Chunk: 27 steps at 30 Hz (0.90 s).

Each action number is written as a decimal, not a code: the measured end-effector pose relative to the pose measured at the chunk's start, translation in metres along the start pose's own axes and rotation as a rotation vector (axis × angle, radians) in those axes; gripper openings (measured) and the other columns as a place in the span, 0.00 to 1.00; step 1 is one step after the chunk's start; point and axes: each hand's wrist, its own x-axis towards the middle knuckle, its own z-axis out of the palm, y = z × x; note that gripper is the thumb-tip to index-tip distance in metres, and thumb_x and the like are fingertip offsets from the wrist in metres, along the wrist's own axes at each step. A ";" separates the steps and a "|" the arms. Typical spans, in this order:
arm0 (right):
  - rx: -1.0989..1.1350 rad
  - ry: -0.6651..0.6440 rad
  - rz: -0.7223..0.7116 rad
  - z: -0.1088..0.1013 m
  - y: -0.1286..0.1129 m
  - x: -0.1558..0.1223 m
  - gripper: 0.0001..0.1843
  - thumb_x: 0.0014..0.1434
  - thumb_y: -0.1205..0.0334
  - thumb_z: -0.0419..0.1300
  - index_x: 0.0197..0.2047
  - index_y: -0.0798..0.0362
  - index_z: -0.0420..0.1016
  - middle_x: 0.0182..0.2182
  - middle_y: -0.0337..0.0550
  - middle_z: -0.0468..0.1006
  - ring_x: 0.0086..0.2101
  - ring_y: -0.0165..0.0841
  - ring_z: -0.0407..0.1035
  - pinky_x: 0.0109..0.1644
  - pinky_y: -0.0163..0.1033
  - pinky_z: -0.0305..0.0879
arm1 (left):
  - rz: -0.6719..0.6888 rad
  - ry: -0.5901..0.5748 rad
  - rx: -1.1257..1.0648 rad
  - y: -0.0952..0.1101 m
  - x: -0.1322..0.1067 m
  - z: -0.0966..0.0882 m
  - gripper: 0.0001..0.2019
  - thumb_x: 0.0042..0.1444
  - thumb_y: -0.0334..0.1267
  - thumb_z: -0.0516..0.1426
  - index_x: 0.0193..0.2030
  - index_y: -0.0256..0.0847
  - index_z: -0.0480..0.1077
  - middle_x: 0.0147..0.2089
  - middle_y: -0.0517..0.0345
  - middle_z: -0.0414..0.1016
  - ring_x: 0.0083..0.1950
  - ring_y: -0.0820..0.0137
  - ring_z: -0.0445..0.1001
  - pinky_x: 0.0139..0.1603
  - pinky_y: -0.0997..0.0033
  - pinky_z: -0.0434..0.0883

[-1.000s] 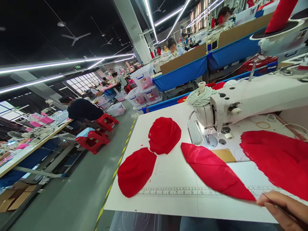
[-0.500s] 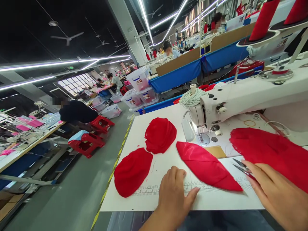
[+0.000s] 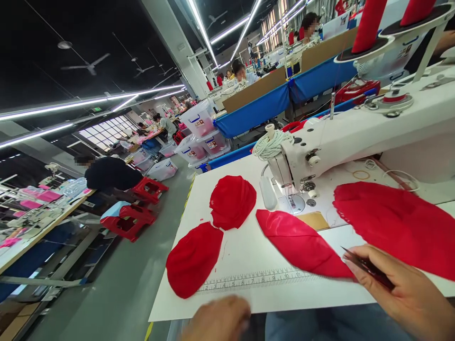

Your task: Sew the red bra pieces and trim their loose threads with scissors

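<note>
My right hand (image 3: 405, 293) is closed around a pair of thread snips (image 3: 371, 269), their blades together and pointing left. Its fingertips are at the right tip of a pointed red fabric piece (image 3: 298, 239), which lies folded on the white table. My left hand (image 3: 218, 319) is smeared by motion at the table's front edge, below the printed ruler (image 3: 245, 282); how its fingers lie is unclear. Two rounded red fabric pieces, one lower (image 3: 194, 260) and one upper (image 3: 232, 201), rest on the left. A larger red fabric piece (image 3: 398, 227) spreads out beyond my right hand.
A white sewing machine (image 3: 341, 128) stands at the back right, pale green cord (image 3: 272, 144) wound on its head. Red thread cones (image 3: 369, 26) rise behind it. Red stools (image 3: 128, 220), stacked plastic boxes (image 3: 199, 118) and seated people are farther off.
My left hand has dropped from the ruler to the front edge. The snips' blades have closed, and my right hand has moved slightly left to the pointed piece's tip. The view has shifted.
</note>
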 end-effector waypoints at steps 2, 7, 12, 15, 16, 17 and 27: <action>0.084 -0.032 -0.007 0.003 -0.013 0.007 0.07 0.63 0.52 0.57 0.40 0.44 0.73 0.33 0.39 0.80 0.29 0.33 0.76 0.30 0.32 0.73 | 0.032 0.042 0.082 0.009 0.040 -0.015 0.16 0.63 0.30 0.45 0.40 0.45 0.73 0.38 0.54 0.77 0.36 0.65 0.75 0.36 0.69 0.70; 0.217 -0.017 0.048 0.014 -0.038 0.019 0.12 0.64 0.51 0.55 0.41 0.46 0.77 0.40 0.44 0.81 0.38 0.36 0.77 0.39 0.34 0.74 | 0.106 0.161 -0.134 0.022 0.140 -0.035 0.14 0.63 0.31 0.48 0.51 0.40 0.70 0.53 0.46 0.69 0.54 0.58 0.68 0.51 0.56 0.69; 0.363 0.041 0.189 0.022 -0.044 0.028 0.17 0.60 0.47 0.57 0.46 0.44 0.79 0.51 0.45 0.80 0.52 0.43 0.73 0.54 0.42 0.71 | 0.214 -0.023 -0.327 0.023 0.164 -0.038 0.05 0.56 0.37 0.60 0.32 0.40 0.70 0.48 0.51 0.71 0.49 0.62 0.70 0.47 0.64 0.70; 0.510 0.087 0.215 0.026 -0.055 0.038 0.20 0.60 0.47 0.57 0.52 0.43 0.76 0.57 0.45 0.75 0.59 0.46 0.66 0.61 0.47 0.64 | 0.259 -0.157 -0.454 0.034 0.145 -0.043 0.08 0.61 0.42 0.56 0.35 0.40 0.67 0.39 0.57 0.71 0.37 0.70 0.71 0.33 0.72 0.70; 0.577 0.058 0.211 0.027 -0.060 0.042 0.23 0.60 0.46 0.58 0.55 0.43 0.74 0.58 0.45 0.74 0.59 0.46 0.65 0.60 0.48 0.65 | 0.267 -0.196 -0.512 0.039 0.137 -0.045 0.09 0.61 0.44 0.56 0.36 0.40 0.66 0.37 0.59 0.69 0.35 0.72 0.69 0.30 0.74 0.69; 0.644 0.005 0.211 0.027 -0.063 0.046 0.26 0.60 0.45 0.58 0.59 0.43 0.71 0.59 0.47 0.73 0.59 0.47 0.65 0.58 0.48 0.67 | 0.262 -0.239 -0.631 0.043 0.129 -0.046 0.10 0.60 0.45 0.58 0.36 0.40 0.66 0.36 0.60 0.68 0.34 0.73 0.68 0.29 0.75 0.68; 0.720 -0.322 0.147 0.023 -0.067 0.057 0.20 0.62 0.43 0.56 0.28 0.51 0.66 0.24 0.33 0.64 0.24 0.28 0.59 0.27 0.32 0.60 | 0.170 -0.158 -0.823 0.050 0.106 -0.041 0.14 0.54 0.46 0.64 0.36 0.36 0.73 0.35 0.57 0.71 0.37 0.72 0.66 0.37 0.72 0.63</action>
